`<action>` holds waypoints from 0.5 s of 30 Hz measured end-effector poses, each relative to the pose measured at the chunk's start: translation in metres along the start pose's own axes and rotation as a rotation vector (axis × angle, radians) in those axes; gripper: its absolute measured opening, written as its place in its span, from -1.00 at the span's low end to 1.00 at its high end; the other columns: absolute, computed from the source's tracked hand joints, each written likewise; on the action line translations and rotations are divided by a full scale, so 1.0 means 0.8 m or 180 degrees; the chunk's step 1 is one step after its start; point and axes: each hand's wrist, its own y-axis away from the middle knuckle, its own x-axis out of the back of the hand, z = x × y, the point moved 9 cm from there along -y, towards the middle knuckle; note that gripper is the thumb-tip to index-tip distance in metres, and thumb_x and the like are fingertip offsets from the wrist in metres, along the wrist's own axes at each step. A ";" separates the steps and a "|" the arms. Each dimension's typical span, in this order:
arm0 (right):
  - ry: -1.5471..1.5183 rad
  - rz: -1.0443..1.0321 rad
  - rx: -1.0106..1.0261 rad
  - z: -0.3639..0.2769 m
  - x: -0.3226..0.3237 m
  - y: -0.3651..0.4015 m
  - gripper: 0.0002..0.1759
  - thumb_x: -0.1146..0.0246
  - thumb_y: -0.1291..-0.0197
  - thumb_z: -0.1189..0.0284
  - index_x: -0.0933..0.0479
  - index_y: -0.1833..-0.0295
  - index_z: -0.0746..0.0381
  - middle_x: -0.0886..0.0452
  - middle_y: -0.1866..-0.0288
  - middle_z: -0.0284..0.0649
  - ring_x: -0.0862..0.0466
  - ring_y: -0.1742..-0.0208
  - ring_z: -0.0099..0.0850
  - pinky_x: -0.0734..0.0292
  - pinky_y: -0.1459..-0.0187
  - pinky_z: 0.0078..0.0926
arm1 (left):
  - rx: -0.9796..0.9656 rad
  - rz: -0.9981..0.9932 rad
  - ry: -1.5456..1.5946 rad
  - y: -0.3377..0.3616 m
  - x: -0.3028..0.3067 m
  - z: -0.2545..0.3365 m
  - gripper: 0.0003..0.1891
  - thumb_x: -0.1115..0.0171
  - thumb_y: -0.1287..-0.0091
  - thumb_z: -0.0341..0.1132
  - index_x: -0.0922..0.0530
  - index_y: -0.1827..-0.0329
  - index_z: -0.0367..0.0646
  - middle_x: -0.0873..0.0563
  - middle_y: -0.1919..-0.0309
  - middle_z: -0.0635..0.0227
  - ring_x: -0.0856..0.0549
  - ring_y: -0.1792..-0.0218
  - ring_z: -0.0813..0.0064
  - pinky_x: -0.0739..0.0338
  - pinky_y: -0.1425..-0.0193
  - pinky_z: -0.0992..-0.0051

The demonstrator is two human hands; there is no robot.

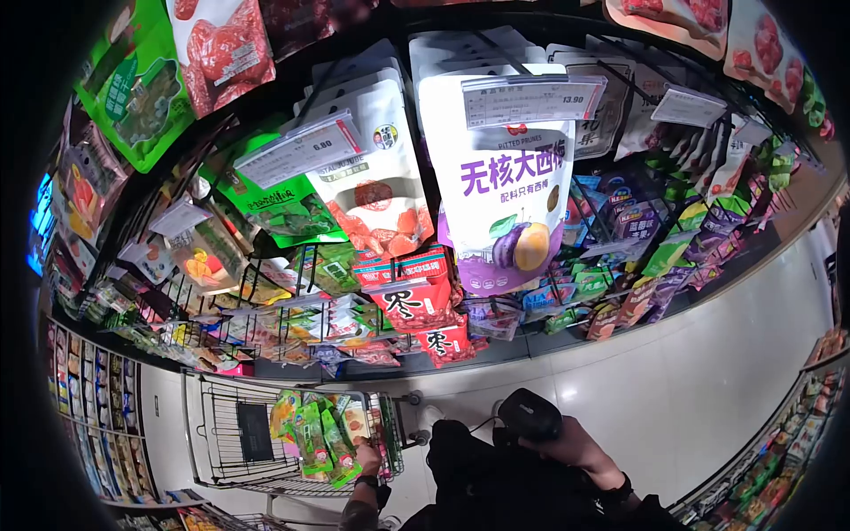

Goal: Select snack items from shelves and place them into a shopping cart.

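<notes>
At the shopping cart (197, 434), my left hand (367, 460) is closed at the lower edge of a pale snack packet (355, 421). Beside that packet, several green snack bags (312, 435) lie in the cart. My right hand (580, 444) is wrapped around a black rounded device (529, 414) with a cable, held in front of my body. Its fingers are partly hidden by the device. Ahead hangs a large white and purple pouch of pitted prunes (505, 203), with a white jujube pouch (372, 177) to its left.
Price tags (531, 99) stick out in front of the hanging bags. Lower racks hold red jujube packs (412, 301) and many small colourful packets. The pale tiled floor (708, 372) runs between this curved shelf and another shelf (779, 460) at the lower right. More shelving (97, 407) stands at the left.
</notes>
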 end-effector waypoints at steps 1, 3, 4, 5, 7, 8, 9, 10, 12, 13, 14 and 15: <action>-0.0009 -0.0005 0.0011 0.001 0.002 -0.001 -0.54 -0.45 -0.04 0.14 -0.61 0.08 0.25 -0.65 0.43 -0.32 -0.60 0.45 -0.58 -0.50 0.32 -0.55 | -0.0035 -0.0023 0.0003 0.012 0.005 0.017 -0.67 -0.27 -0.24 -0.11 -0.52 0.10 -0.16 -0.71 0.23 -0.07 -0.70 0.11 -0.07 -0.58 0.05 0.08; -0.0026 0.0019 0.0069 0.002 0.008 -0.001 -0.55 -0.45 -0.04 0.14 -0.61 0.08 0.24 -0.65 0.44 -0.33 -0.61 0.45 -0.57 -0.51 0.32 -0.54 | -0.0077 -0.0075 -0.0069 0.021 -0.006 0.031 -0.67 -0.26 -0.24 -0.10 -0.51 0.12 -0.15 -0.71 0.27 -0.05 -0.71 0.16 -0.07 -0.59 0.09 0.07; -0.0026 0.0017 0.0091 0.003 0.009 0.000 -0.55 -0.45 -0.04 0.14 -0.61 0.08 0.24 -0.65 0.45 -0.33 -0.62 0.44 -0.57 -0.51 0.32 -0.54 | -0.0075 -0.0108 -0.0100 0.030 -0.008 0.040 -0.71 -0.25 -0.23 -0.18 -0.51 0.10 -0.16 -0.72 0.28 -0.05 -0.71 0.18 -0.06 -0.60 0.09 0.07; -0.0014 0.0026 0.0078 0.007 0.011 0.000 -0.55 -0.45 -0.04 0.15 -0.61 0.08 0.24 -0.66 0.44 -0.32 -0.63 0.44 -0.56 -0.52 0.32 -0.54 | -0.0157 -0.0138 0.0024 0.031 -0.019 0.040 -0.71 -0.28 -0.21 -0.19 -0.51 0.09 -0.13 -0.72 0.26 -0.01 -0.72 0.17 -0.03 -0.61 0.09 0.10; 0.0000 0.0066 0.0074 0.015 0.016 -0.001 -0.55 -0.44 -0.04 0.16 -0.61 0.07 0.24 -0.67 0.43 -0.31 -0.65 0.42 -0.55 -0.53 0.31 -0.53 | -0.0113 -0.0218 -0.0077 0.040 -0.026 0.052 -0.71 -0.27 -0.22 -0.17 -0.51 0.09 -0.10 -0.72 0.24 -0.01 -0.71 0.14 -0.02 -0.60 0.07 0.09; -0.0008 0.0083 0.0100 0.013 0.019 0.000 -0.55 -0.44 -0.04 0.16 -0.61 0.07 0.24 -0.67 0.42 -0.30 -0.66 0.41 -0.54 -0.53 0.30 -0.52 | -0.0118 -0.0251 -0.0095 0.043 -0.027 0.058 -0.71 -0.26 -0.22 -0.17 -0.51 0.09 -0.10 -0.72 0.24 -0.01 -0.71 0.14 -0.02 -0.59 0.06 0.08; -0.0024 0.0105 0.0125 0.010 0.022 0.003 -0.56 -0.44 -0.04 0.17 -0.61 0.06 0.25 -0.68 0.41 -0.29 -0.66 0.41 -0.53 -0.54 0.30 -0.52 | -0.0101 -0.0386 -0.0105 0.045 -0.029 0.064 -0.70 -0.22 -0.24 -0.16 -0.48 0.05 -0.09 -0.71 0.22 -0.02 -0.70 0.12 -0.03 -0.59 0.05 0.07; -0.0045 0.0127 0.0145 0.008 0.024 0.008 -0.56 -0.44 -0.04 0.18 -0.61 0.06 0.25 -0.68 0.41 -0.29 -0.67 0.40 -0.53 -0.54 0.29 -0.52 | -0.0273 -0.0503 -0.0253 0.048 -0.029 0.075 -0.69 -0.20 -0.25 -0.16 -0.48 0.03 -0.10 -0.71 0.20 -0.02 -0.70 0.11 -0.04 -0.59 0.04 0.07; -0.0026 0.0143 0.0073 0.007 0.030 0.015 -0.57 -0.44 -0.04 0.19 -0.61 0.06 0.25 -0.69 0.40 -0.29 -0.67 0.40 -0.53 -0.55 0.29 -0.51 | -0.0613 -0.0737 -0.0552 0.056 -0.027 0.095 -0.67 -0.17 -0.26 -0.15 -0.46 0.00 -0.12 -0.70 0.17 -0.04 -0.70 0.09 -0.05 -0.59 0.04 0.06; -0.0017 0.0154 0.0038 0.006 0.033 0.017 -0.57 -0.44 -0.05 0.19 -0.61 0.06 0.25 -0.69 0.40 -0.29 -0.67 0.41 -0.53 -0.55 0.29 -0.51 | -0.0808 -0.0850 -0.0702 0.045 -0.038 0.097 -0.66 -0.14 -0.28 -0.17 -0.44 -0.03 -0.15 -0.67 0.12 -0.04 -0.70 0.10 -0.05 -0.60 0.05 0.07; -0.0071 0.0186 0.0138 0.003 0.035 0.019 -0.58 -0.44 -0.05 0.19 -0.62 0.06 0.25 -0.69 0.40 -0.29 -0.67 0.41 -0.53 -0.55 0.29 -0.51 | -0.0934 -0.0614 -0.0912 0.036 -0.039 0.099 -0.67 -0.13 -0.28 -0.19 -0.45 -0.03 -0.16 -0.66 0.11 -0.04 -0.70 0.11 -0.03 -0.60 0.06 0.07; -0.0132 0.0221 0.0237 0.001 0.037 0.021 -0.58 -0.43 -0.05 0.20 -0.62 0.07 0.25 -0.69 0.40 -0.29 -0.66 0.41 -0.53 -0.55 0.30 -0.52 | -0.1062 -0.0377 -0.1127 0.034 -0.027 0.118 -0.68 -0.12 -0.29 -0.21 -0.45 -0.03 -0.17 -0.65 0.10 -0.04 -0.70 0.12 -0.02 -0.61 0.07 0.07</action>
